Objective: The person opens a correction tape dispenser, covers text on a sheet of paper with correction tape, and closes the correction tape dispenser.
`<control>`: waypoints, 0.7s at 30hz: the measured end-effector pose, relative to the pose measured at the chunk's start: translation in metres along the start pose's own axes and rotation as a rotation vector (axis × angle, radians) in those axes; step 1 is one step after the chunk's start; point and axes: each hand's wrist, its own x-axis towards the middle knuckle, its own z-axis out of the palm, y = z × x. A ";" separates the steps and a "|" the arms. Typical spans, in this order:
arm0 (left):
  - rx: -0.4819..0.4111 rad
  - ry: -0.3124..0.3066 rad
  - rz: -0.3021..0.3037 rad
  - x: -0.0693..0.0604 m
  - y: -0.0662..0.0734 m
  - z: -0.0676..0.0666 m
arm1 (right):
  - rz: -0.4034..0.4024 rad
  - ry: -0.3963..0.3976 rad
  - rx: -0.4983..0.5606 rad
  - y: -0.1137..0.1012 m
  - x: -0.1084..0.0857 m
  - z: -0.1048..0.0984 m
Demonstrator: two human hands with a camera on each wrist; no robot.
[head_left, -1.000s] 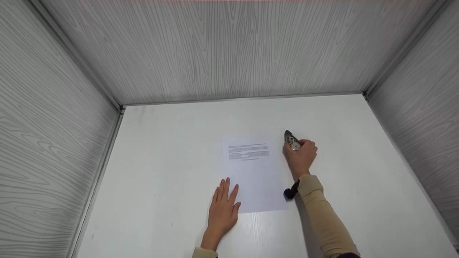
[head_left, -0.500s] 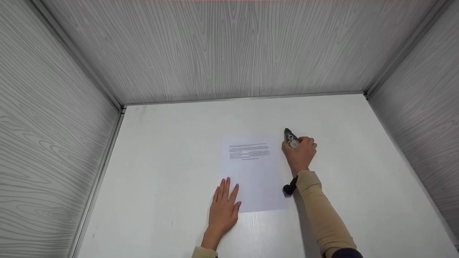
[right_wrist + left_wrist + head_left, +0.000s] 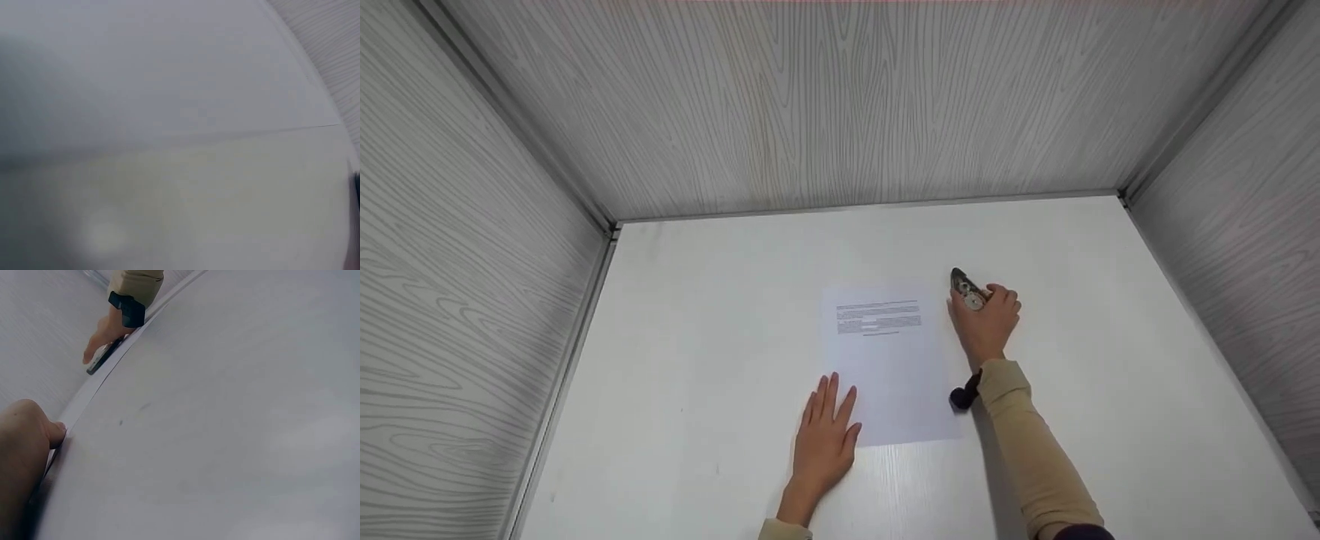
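My right hand (image 3: 988, 322) holds a dark correction tape dispenser (image 3: 969, 291) between thumb and fingers, just right of a printed sheet of paper (image 3: 896, 382). A round, pale wheel shows on the dispenser, and its pointed end faces away from me. Whether it touches the table cannot be told. Flat on the lower left edge of the paper lies my left hand (image 3: 823, 442), fingers straight and slightly spread. In the left wrist view, the dispenser (image 3: 102, 359) appears as a thin dark shape under the right hand (image 3: 107, 332). The right wrist view shows mostly blurred paper edge and tabletop.
The paper lies on a white table (image 3: 697, 322). Grey wood-grained panels stand at the back (image 3: 840, 105), left (image 3: 457, 300) and right (image 3: 1237, 187). A small black camera (image 3: 962, 397) hangs at the right wrist, over the paper's right edge.
My right hand has shifted slightly away from me and to the left, still holding the correction tape dispenser. The left hand and the paper have stayed in place.
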 end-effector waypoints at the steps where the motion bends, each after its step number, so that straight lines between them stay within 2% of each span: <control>1: 0.000 -0.003 -0.003 0.000 -0.001 -0.001 | 0.010 0.000 0.012 -0.001 -0.001 0.000; 3: -0.003 -0.005 -0.004 0.000 -0.002 -0.002 | 0.028 -0.006 0.038 -0.001 -0.002 -0.001; 7: -0.031 0.034 0.005 0.001 -0.004 -0.002 | 0.067 -0.032 0.140 -0.001 -0.003 -0.004; 11: -0.077 0.041 0.005 0.001 -0.005 -0.003 | 0.128 -0.096 0.218 -0.001 -0.009 -0.011; 13: -0.119 0.030 -0.004 0.002 -0.005 -0.006 | 0.129 -0.141 0.227 -0.001 -0.011 -0.018; 15: -0.171 0.023 -0.012 0.003 -0.005 -0.010 | 0.091 -0.193 0.205 -0.004 -0.012 -0.027; 18: -0.235 0.024 -0.035 0.010 -0.008 -0.026 | -0.042 -0.261 0.139 -0.013 -0.019 -0.046; 21: -0.217 0.035 -0.048 0.020 -0.017 -0.045 | -0.199 -0.273 0.079 -0.020 -0.031 -0.067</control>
